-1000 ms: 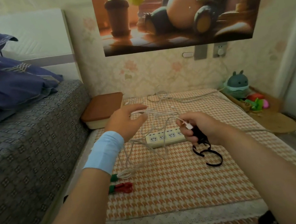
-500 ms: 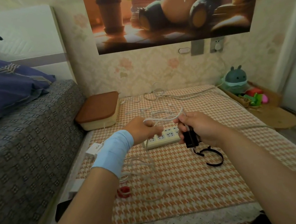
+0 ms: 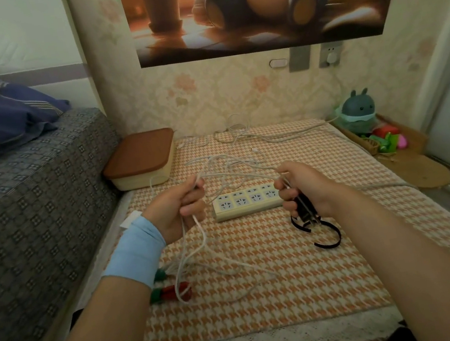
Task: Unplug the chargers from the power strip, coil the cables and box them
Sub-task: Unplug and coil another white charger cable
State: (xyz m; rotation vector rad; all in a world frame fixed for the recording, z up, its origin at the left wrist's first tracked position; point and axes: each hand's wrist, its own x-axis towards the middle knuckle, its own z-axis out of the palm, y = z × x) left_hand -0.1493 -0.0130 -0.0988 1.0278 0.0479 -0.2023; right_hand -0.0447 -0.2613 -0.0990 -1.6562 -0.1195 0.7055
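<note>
The left hand [image 3: 179,209] is curled round a white cable [image 3: 235,173]. The cable comes out above the fist and also hangs below it, falling to loose loops on the tabletop [image 3: 319,286], which is covered in an orange-and-white checked cloth. The right hand [image 3: 305,188] is clamped on a black charger [image 3: 303,208], with a stretch of the white cable caught under its fingers. The cable crosses the gap between the two hands in slack, tangled strands, held up off the cloth.

A black strap [image 3: 330,238] hangs from below the charger and curls on the cloth just under the right wrist. The power strip [image 3: 246,201] lies flat on the tabletop between the two hands, beneath the raised cable. The box [image 3: 142,158], cream with a brown lid on it, sits at the far left corner against the bed [image 3: 37,209].

A second run of white cord [image 3: 256,136] lies along the far edge near the wall. A small red and green thing [image 3: 174,291] lies by the left forearm, with a loop of cable over it. A light blue band [image 3: 136,252] wraps the left wrist. A round plush toy [image 3: 358,112] sits at the far right beside some bright toys
</note>
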